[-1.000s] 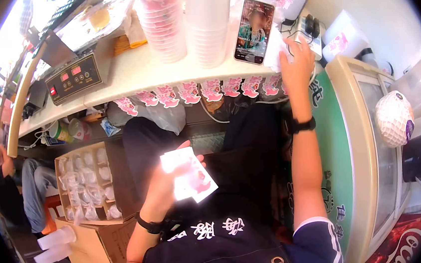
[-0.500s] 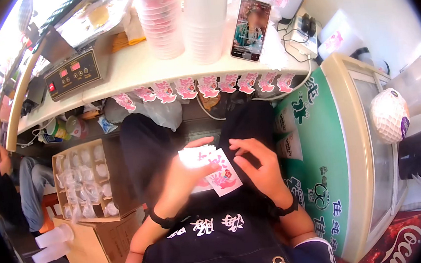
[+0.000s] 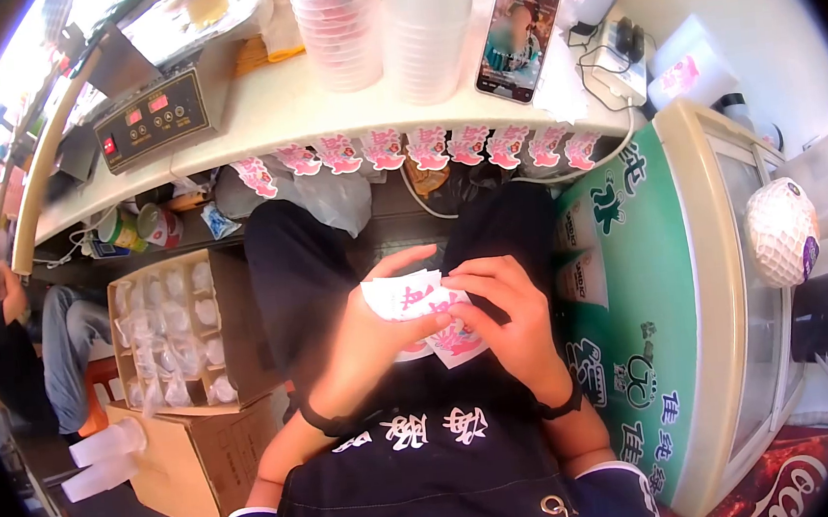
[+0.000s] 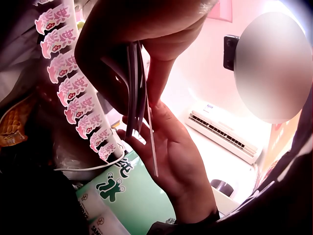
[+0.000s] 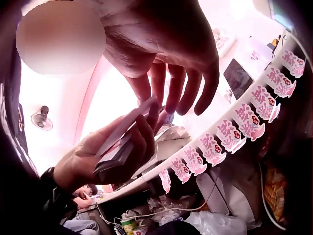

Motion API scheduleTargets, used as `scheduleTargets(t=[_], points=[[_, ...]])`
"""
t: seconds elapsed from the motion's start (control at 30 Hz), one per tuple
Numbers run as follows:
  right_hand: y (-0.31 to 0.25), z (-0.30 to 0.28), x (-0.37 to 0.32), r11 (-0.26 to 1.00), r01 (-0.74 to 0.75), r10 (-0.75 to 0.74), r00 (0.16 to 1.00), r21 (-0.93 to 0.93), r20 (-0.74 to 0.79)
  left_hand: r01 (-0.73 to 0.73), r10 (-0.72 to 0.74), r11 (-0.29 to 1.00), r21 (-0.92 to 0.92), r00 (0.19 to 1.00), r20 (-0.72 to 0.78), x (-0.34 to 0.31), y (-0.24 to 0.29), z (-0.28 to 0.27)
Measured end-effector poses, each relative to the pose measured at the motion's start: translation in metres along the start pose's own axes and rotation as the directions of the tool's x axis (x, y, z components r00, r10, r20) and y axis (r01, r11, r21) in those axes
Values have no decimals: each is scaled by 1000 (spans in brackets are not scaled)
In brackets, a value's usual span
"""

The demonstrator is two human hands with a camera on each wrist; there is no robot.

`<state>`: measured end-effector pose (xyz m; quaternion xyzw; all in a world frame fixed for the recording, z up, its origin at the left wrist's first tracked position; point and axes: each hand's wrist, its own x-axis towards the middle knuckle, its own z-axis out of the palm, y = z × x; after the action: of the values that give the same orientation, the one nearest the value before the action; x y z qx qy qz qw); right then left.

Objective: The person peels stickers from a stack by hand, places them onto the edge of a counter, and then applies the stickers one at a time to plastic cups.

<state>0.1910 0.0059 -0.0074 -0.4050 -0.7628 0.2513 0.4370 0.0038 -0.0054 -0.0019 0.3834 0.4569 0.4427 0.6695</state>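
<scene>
Over the lap in the head view, my left hand [image 3: 367,341] grips a stack of white cards [image 3: 400,297] printed with pink lettering, its thumb lying across the top. One printed card [image 3: 456,345] sticks out to the right of the stack. My right hand [image 3: 520,323] pinches this outer card between thumb and fingers. The left wrist view shows the stack edge-on [image 4: 133,88] with a single thin card [image 4: 152,147] standing apart from it. In the right wrist view, the right thumb meets the card's upper edge.
Pink cut-out stickers [image 3: 383,149] hang in a row along the counter edge [image 3: 227,149]. Stacked cups [image 3: 341,38], a phone [image 3: 517,38] and a control box [image 3: 156,123] stand on the counter. A carton of wrapped items [image 3: 166,329] is left; a green-sided freezer [image 3: 626,319] is right.
My right hand has come down from beside the phone to the cards and now pinches the outer one. The left hand keeps holding the stack, now a little further right.
</scene>
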Motion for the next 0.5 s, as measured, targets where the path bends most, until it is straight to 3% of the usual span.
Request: scheduleTargets(t=[0.17,0.3,0.37,0.5], points=[[-1,0,2,996,83,-87,991,-37,-98,-15,15,1000,-1,999,41,-4,-1,3],[3,0,3,983,164,-172,980,-81,-101,33,-33,999,-7,999,10,-6,2,4],[9,0,1,955,260,-272,960,-146,-72,62,-67,991,-120,997,-39,-4,-2,4],[8,0,1,934,311,-325,944,-173,-56,77,-82,984,-163,996,-21,-3,-8,-1]])
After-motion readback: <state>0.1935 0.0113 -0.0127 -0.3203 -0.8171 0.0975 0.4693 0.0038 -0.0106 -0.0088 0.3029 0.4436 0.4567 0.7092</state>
